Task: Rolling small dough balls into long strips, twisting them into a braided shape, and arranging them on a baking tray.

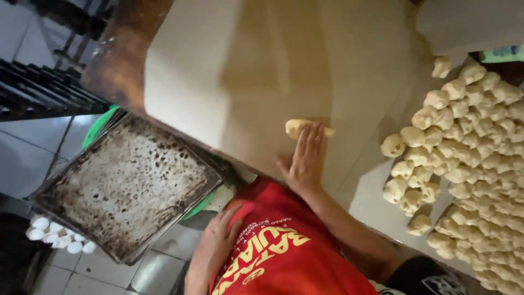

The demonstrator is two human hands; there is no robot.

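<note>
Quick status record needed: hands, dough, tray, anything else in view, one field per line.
right hand: right hand flat, palm down, fingers on a dough piece
left hand: left hand resting against the red shirt, holding nothing
work surface: pale board, bare around the dough piece
dough pile: many shaped dough lumps heaped on the right of the picture
tray: dark, stained baking tray, empty, beside the board
other: white eggs below the tray
</note>
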